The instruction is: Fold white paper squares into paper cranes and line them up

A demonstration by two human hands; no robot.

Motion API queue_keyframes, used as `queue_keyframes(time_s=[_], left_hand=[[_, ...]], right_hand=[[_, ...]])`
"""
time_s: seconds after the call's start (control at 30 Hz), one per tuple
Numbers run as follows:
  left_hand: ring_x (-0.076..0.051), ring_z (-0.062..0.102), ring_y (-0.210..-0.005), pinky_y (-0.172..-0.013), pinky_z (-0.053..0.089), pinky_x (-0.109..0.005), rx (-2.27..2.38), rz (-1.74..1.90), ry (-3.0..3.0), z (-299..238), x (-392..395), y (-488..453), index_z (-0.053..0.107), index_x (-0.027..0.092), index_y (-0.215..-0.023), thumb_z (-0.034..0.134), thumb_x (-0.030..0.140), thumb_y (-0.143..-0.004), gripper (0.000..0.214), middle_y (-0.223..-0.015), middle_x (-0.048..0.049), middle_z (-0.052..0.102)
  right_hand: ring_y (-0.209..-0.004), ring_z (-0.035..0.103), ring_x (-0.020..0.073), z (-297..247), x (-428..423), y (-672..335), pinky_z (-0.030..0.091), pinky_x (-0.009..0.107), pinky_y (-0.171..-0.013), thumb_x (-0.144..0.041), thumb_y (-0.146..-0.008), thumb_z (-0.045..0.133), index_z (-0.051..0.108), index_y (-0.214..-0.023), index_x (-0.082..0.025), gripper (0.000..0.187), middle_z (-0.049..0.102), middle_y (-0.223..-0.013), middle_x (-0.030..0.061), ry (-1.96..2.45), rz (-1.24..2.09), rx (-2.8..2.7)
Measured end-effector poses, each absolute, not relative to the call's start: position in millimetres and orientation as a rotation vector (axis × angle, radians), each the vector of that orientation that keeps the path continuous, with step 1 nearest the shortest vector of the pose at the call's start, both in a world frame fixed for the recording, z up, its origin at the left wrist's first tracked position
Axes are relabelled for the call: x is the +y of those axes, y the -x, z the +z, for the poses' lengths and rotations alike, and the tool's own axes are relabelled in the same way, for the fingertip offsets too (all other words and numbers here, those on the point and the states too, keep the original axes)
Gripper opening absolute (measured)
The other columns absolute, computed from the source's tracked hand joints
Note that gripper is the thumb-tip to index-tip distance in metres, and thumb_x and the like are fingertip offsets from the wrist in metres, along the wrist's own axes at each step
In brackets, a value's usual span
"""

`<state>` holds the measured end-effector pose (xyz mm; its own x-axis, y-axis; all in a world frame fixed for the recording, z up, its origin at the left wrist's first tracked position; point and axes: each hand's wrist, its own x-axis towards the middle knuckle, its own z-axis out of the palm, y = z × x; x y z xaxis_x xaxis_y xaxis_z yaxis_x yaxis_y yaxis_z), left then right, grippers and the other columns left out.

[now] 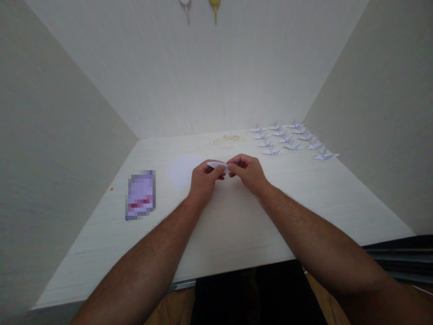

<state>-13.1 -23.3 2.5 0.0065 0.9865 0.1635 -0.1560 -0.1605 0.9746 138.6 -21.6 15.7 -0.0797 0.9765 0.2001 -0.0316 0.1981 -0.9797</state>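
Over the middle of a white table, both my hands pinch one small folded piece of white paper. My left hand grips its left part with thumb and fingers closed. My right hand pinches its right end, fingers curled. A faint pale sheet of paper lies flat on the table just left of my hands.
Several small folded white paper cranes stand in rows at the far right of the table. A flat purple packet, pixelated, lies at the left. Plain walls close in on three sides. Two utensils hang on the back wall.
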Motion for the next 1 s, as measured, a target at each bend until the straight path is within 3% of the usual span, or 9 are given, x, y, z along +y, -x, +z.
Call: queue_keyframes(time_s=[0.5,0.77,1.0], left_hand=[[-0.013,0.062,-0.063,-0.063,0.051,-0.028,1.065,1.386,-1.225,1.6,-23.4,13.3,0.073,0.016,-0.078,0.076,0.034,-0.072,0.019,-0.071,-0.0027,0.069],[-0.013,0.062,-0.066,-0.064,0.052,-0.027,1.032,1.424,-1.186,1.4,-23.4,12.3,0.073,0.016,-0.080,0.077,0.033,-0.072,0.020,-0.074,-0.0022,0.069],[-0.012,0.061,-0.064,-0.063,0.052,-0.027,1.073,1.421,-1.144,3.3,-23.9,11.2,0.072,0.017,-0.082,0.077,0.033,-0.071,0.020,-0.074,-0.0019,0.069]], right_hand=[[-0.059,0.058,0.0112,10.4,-20.0,-135.4,0.045,0.026,-0.057,-0.032,-0.070,0.071,0.066,-0.072,-0.018,0.015,0.067,-0.065,0.0000,1.054,0.990,-1.393],[-0.055,0.059,0.0120,14.6,-21.6,-135.6,0.047,0.027,-0.055,-0.034,-0.066,0.075,0.066,-0.072,-0.018,0.020,0.065,-0.059,-0.0008,1.036,1.149,-1.282],[-0.058,0.060,0.0131,12.9,-22.6,-134.5,0.048,0.027,-0.057,-0.034,-0.068,0.076,0.068,-0.071,-0.019,0.018,0.069,-0.063,0.0013,1.072,1.062,-1.317]])
